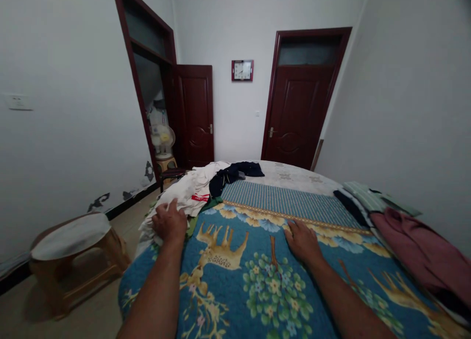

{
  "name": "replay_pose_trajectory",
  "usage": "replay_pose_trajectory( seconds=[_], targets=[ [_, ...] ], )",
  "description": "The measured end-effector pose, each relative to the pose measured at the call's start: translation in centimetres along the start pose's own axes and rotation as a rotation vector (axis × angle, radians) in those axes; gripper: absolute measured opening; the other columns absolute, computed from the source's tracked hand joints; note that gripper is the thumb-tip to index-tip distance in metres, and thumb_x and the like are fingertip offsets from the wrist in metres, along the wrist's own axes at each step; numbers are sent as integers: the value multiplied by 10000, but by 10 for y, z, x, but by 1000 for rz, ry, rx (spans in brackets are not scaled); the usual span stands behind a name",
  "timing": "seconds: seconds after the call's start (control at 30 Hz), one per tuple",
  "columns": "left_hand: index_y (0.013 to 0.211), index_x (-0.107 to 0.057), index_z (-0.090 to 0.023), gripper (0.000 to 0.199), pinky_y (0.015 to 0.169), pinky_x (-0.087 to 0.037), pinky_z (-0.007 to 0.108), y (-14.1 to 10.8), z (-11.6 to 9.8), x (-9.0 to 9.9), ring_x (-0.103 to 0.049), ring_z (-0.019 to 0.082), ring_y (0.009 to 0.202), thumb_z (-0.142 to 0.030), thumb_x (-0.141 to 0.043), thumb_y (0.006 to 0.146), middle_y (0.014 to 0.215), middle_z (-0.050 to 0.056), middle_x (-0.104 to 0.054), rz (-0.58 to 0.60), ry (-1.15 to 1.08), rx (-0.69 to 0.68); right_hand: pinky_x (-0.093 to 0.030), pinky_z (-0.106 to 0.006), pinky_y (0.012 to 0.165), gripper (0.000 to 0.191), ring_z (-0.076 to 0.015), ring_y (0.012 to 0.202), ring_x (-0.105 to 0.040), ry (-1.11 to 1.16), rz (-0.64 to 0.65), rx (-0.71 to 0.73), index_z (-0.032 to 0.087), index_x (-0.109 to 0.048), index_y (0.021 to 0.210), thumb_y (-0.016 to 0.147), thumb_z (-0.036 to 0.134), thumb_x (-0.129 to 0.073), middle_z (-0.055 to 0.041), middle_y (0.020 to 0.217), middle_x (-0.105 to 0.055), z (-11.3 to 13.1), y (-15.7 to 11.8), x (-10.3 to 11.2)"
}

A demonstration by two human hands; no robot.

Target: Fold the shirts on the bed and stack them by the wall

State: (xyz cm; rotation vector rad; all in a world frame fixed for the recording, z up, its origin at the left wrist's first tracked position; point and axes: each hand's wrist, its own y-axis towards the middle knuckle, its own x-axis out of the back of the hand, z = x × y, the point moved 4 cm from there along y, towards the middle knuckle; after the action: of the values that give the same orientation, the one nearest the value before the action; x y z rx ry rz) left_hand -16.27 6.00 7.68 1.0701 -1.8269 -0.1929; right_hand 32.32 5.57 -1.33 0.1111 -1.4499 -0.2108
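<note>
Reaching out over a bed [294, 174], the person has both bare hands down among the laundry. The left hand [169, 222] lies on the near edge of a pile of white clothes [187, 192] at the bed's left side; the fingers curl over the cloth and look closed on a fold of it, though the fingertips are hidden, so a firm grip cannot be told for certain. The right hand [302, 241] lies flat, fingers apart and holding nothing, pressed on a blue blanket [257, 275] near the border where its pattern meets a striped band [290, 204]. That flat palm seems to be there to pin or smooth the blanket while the other hand deals with the pile.

The white clothes are crumpled and loosely heaped, spilling toward the bed's edge, with a small red label [200, 197] showing on one piece. A dark navy garment [235, 173] lies tangled just behind and against them. The blanket is spread fairly smooth and printed with yellow deer, green trees and flowers.

Along the right side of the bed sit folded things: a green striped piece [368, 194] and a dull pink garment [415, 248]. A wooden stool [73, 255] stands on the floor to the left, and two dark red doors [300, 116] and a wall clock [242, 70] lie beyond.
</note>
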Motion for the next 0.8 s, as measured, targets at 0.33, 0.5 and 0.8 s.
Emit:
replay_pose_trajectory(
  seconds=[0.33, 0.5, 0.8],
  targets=[
    [1093, -806, -203, 291, 894, -550, 405, 13, -7, -1, -669, 280, 1024, -319, -548, 1026, 1222, 134, -706, -131, -257, -125, -272, -545, 1270, 563, -328, 1562, -412, 55, -12, 4, 175, -609, 1547, 1083, 424, -410, -168, 1662, -505, 1, 0, 0],
    [1089, -750, -202, 281, 1137, -504, 487, 7, -37, 9, -664, 301, 1224, -350, -514, 1050, 1242, 143, -731, -208, -548, -411, -276, -556, 1264, 553, -335, 1556, -418, 85, -30, 8, 178, -619, 1537, 1078, 418, -424, -171, 1646, -521, 2, -1, 1],
    [1079, -693, -229, 170, 1264, -434, 547, -64, -111, 12, -700, 248, 1281, -237, -523, 1085, 1316, 116, -763, -48, -749, -839, -298, -606, 1253, 525, -362, 1534, -457, 96, -78, 25, 167, -642, 1494, 1074, 407, -439, -193, 1627, -539, 0, -1, 0]
  ],
)
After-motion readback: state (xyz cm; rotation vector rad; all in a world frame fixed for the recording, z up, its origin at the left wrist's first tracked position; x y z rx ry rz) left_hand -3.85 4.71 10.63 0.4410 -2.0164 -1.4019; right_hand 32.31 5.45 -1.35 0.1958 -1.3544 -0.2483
